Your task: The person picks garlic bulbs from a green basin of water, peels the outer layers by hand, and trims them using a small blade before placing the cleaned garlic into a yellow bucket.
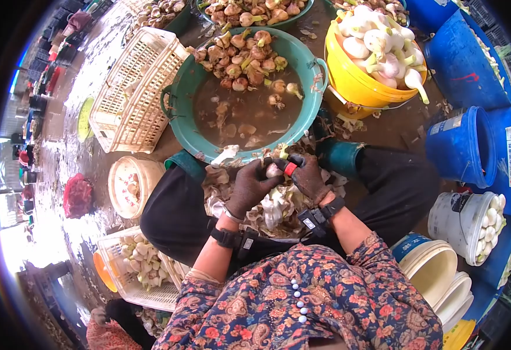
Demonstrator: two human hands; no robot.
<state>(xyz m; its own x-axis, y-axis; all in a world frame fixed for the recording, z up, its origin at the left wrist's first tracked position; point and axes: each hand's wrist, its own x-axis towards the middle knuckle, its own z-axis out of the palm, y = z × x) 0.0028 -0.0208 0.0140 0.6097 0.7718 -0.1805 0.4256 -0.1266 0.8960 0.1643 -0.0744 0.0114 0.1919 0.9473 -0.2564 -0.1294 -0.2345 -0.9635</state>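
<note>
A wet, littered floor [57, 146] spread out under the work, with a row of blue barrels [464, 55] along the right and pale slatted crates [141, 96] off to the left. Nearer in stood a green tub [178, 125] of murky water, brown-skinned bulbs [238, 61] heaped at its far side, and beyond its right handle a yellow bucket [338, 61] filled with white, peeled bulbs [378, 42].

Just this side of the tub's near rim, the two gloved hands met above the person's lap. The left hand [252, 188] had its fingers and thumb closed narrowly on a small garlic bulb [273, 171]. The right hand [308, 177], a red band [290, 169] round one digit, was curled in close against the bulb's other side; whether it also gripped a tool could not be told. The bulb sat between the two sets of fingertips, partly covered by them, directly above a pile of papery husks [273, 211].
</note>
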